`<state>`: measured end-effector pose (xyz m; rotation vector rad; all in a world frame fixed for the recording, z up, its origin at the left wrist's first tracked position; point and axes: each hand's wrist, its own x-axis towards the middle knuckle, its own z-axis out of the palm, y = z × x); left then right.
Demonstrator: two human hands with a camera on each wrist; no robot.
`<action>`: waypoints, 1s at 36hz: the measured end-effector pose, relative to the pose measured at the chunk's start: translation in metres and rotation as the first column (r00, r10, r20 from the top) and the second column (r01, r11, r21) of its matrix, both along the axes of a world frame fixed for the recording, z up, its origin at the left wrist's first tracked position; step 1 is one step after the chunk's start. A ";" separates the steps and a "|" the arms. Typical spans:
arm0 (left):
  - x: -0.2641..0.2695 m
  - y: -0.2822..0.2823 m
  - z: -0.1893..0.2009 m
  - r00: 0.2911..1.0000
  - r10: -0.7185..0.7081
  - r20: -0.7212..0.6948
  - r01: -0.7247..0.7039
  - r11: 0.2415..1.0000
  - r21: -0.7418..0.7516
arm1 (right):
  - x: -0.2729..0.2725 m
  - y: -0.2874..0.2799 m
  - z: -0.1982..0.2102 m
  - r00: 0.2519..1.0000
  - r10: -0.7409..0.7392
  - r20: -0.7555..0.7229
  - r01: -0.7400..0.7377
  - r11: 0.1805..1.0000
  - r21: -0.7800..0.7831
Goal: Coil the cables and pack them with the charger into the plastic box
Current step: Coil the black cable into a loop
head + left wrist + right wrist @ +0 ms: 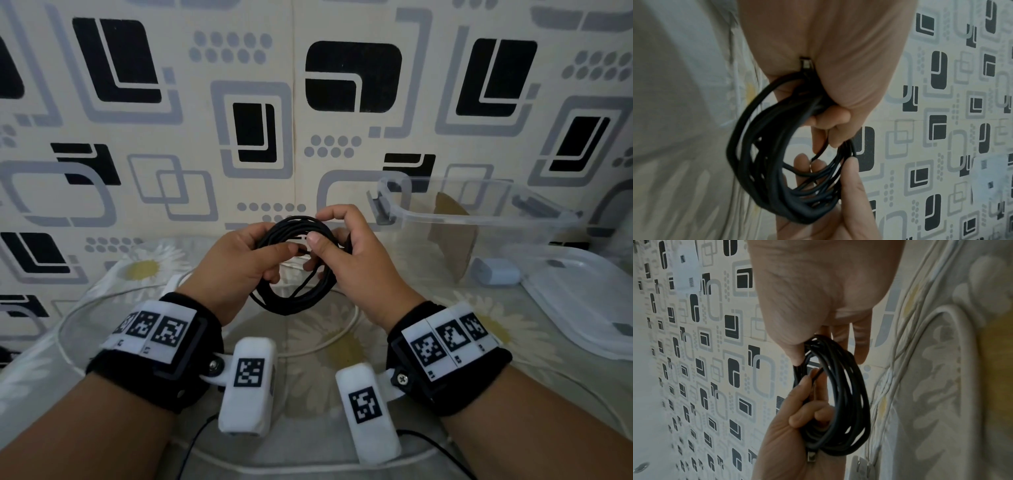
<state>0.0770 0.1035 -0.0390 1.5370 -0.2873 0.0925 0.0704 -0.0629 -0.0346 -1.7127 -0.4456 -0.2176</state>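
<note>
A black cable [294, 270] wound into a coil of several loops hangs between both hands above the bed. My left hand [239, 263] grips the coil's left side; a metal plug [806, 64] pokes out of its fist. My right hand [337, 246] pinches the loops on the right between thumb and fingers. The coil also fills the left wrist view [777, 162] and the right wrist view [838, 402]. A loose white cable [329, 346] lies on the sheet under the hands. The pale blue charger [496, 272] sits beside the clear plastic box [479, 219], at the right.
The box's clear lid [582, 298] lies at the far right on the daisy-print sheet [308, 377]. A brown card piece [452, 236] stands inside the box. A patterned wall [308, 102] rises right behind. Thin black wires [442, 448] run from the wrist cameras near the front edge.
</note>
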 end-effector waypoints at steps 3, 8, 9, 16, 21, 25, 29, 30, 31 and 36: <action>0.000 0.000 0.000 1.000 0.014 -0.006 -0.014 1.000 0.002 | 0.000 0.001 0.000 1.000 -0.004 -0.020 0.004 1.000 -0.004; 0.000 -0.002 0.001 0.999 0.028 -0.030 -0.029 0.999 -0.028 | 0.001 0.002 0.000 0.998 -0.011 -0.066 0.011 1.000 -0.005; 0.000 -0.002 0.001 0.999 0.030 -0.035 -0.031 0.999 -0.031 | 0.001 0.001 0.000 0.997 -0.009 -0.079 0.008 1.000 -0.006; -0.001 0.000 0.002 0.986 -0.082 -0.148 0.056 0.984 -0.171 | 0.003 0.000 -0.001 0.989 -0.004 -0.145 0.000 1.000 -0.021; -0.002 0.000 0.002 0.971 -0.140 -0.194 0.096 0.971 -0.221 | 0.007 -0.004 -0.003 0.988 -0.054 -0.148 0.027 0.984 -0.178; -0.002 0.002 0.003 0.952 -0.231 -0.200 0.152 0.927 -0.343 | 0.005 -0.008 -0.001 0.976 -0.027 -0.217 -0.010 0.986 -0.169; -0.001 0.007 0.003 0.900 -0.410 -0.147 0.305 0.834 -0.460 | 0.006 -0.008 -0.002 0.972 0.021 -0.236 -0.051 0.991 -0.124; -0.001 0.008 0.002 0.894 -0.426 -0.137 0.321 0.823 -0.469 | 0.006 -0.007 -0.003 0.971 0.026 -0.238 -0.057 0.991 -0.124; -0.001 0.008 0.002 0.892 -0.433 -0.132 0.326 0.817 -0.475 | 0.006 -0.007 -0.004 0.971 0.026 -0.236 -0.055 0.991 -0.120; -0.004 0.001 0.007 0.941 -0.284 -0.186 0.193 0.898 -0.395 | 0.016 -0.009 -0.012 0.980 -0.198 0.012 0.196 0.963 -0.186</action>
